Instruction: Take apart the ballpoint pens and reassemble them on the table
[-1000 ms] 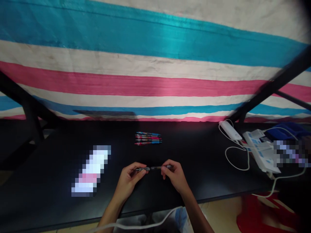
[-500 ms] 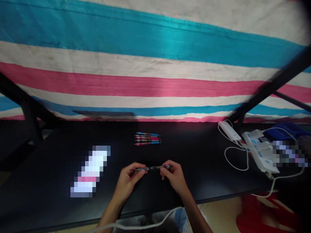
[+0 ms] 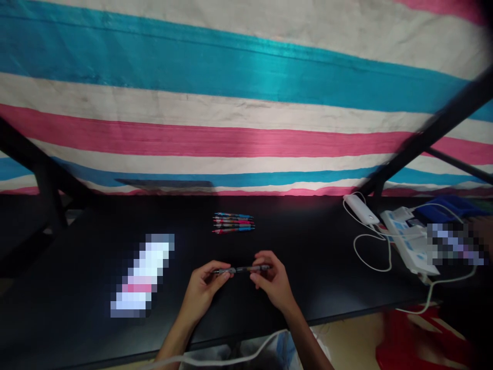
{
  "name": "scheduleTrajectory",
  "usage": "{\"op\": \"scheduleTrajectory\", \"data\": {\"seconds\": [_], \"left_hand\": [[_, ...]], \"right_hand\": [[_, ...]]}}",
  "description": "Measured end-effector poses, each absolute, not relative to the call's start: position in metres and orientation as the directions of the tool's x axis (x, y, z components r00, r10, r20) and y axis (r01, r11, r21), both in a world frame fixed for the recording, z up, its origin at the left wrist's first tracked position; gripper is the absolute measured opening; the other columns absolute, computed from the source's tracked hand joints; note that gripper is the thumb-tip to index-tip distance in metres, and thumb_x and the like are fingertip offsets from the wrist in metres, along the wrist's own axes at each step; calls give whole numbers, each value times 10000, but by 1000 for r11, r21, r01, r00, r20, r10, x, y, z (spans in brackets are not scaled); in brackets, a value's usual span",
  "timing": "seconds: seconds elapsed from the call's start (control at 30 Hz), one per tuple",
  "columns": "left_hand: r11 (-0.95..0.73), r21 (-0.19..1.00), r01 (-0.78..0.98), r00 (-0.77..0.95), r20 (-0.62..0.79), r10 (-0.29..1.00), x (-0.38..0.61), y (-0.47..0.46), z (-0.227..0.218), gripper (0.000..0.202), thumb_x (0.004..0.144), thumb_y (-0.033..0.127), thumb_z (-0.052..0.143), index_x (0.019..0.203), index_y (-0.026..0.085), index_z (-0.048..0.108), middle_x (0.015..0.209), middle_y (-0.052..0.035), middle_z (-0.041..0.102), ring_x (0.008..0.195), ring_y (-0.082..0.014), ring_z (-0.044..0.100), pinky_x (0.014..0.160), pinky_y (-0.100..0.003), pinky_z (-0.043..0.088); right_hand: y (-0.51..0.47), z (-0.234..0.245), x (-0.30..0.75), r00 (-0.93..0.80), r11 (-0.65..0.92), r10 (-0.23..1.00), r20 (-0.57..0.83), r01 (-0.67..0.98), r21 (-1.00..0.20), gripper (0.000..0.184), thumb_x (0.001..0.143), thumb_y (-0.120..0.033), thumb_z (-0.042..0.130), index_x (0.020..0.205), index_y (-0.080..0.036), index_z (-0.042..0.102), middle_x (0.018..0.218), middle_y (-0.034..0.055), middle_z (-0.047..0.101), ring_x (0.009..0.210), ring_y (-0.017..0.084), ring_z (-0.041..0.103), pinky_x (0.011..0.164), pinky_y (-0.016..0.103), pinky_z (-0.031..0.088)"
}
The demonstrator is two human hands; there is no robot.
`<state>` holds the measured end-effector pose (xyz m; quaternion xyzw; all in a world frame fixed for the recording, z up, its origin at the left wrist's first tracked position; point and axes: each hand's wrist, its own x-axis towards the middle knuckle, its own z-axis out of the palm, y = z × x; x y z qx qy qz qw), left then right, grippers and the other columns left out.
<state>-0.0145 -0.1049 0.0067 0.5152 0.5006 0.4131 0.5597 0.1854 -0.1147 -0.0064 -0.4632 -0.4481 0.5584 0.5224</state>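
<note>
A dark pen with a grey grip lies level across the space between my hands, just above the black table. My left hand pinches its left end, thumb against fingers near the grip. Around the pen's right end is my right hand, thumb below and fingers above, spread apart with a gap to the barrel. Whether a finger behind still touches the pen I cannot tell. Farther back, several pens with blue, pink and grey parts lie side by side in a row.
A blurred-out bright rectangle lies on the black table at left. At right are a white power bank, a white power strip and looping cables. A striped sheet hangs behind. A red stool stands below.
My right thumb has come down off the pen and the right fingers have spread. My left hand keeps its pinch. The whole view has shifted slightly.
</note>
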Motion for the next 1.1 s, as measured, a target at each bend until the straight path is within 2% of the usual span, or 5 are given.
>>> {"op": "scheduleTrajectory", "data": {"seconds": [0.17,0.43,0.7,0.9,1.1], "left_hand": [[99,993,71,167,-109,980,-14,-105,5,206,764,304,683,906,155,682,821,-63,726,789,-188,669,720,-270,495],[45,987,154,200,-76,977,-12,-107,1,181,799,293,646,929,171,682,789,-51,720,759,-189,673,703,-277,498],[-304,912,276,172,264,949,3,-120,-1,97,829,206,600,765,211,672,888,-64,705,887,-203,625,800,-319,485],[-76,971,227,190,32,981,0,-113,8,239,850,345,572,1025,205,656,841,-49,702,737,-175,625,729,-283,486],[61,976,207,296,-121,948,-7,-108,18,349,911,413,437,814,168,665,591,-4,608,560,-141,536,563,-226,426]], "right_hand": [[-116,-11,186,-53,-50,998,-46,-72,-996,277,803,-338,643,610,-150,576,521,-13,535,438,82,467,427,200,360],[-115,-7,185,-53,-55,997,-49,-132,-990,197,785,-340,666,821,-147,678,599,12,623,455,99,530,454,220,421],[-108,-8,184,14,-268,956,-293,-364,-892,298,731,-382,719,633,-127,602,413,-43,483,316,44,336,312,170,199],[-107,-8,182,82,-157,966,-245,-569,-807,258,732,-371,733,795,-128,671,532,-27,496,473,66,409,431,194,291],[-109,-6,183,48,-38,997,-62,-394,-918,235,806,-367,661,833,-135,679,540,-16,520,486,89,442,488,232,323]]}}
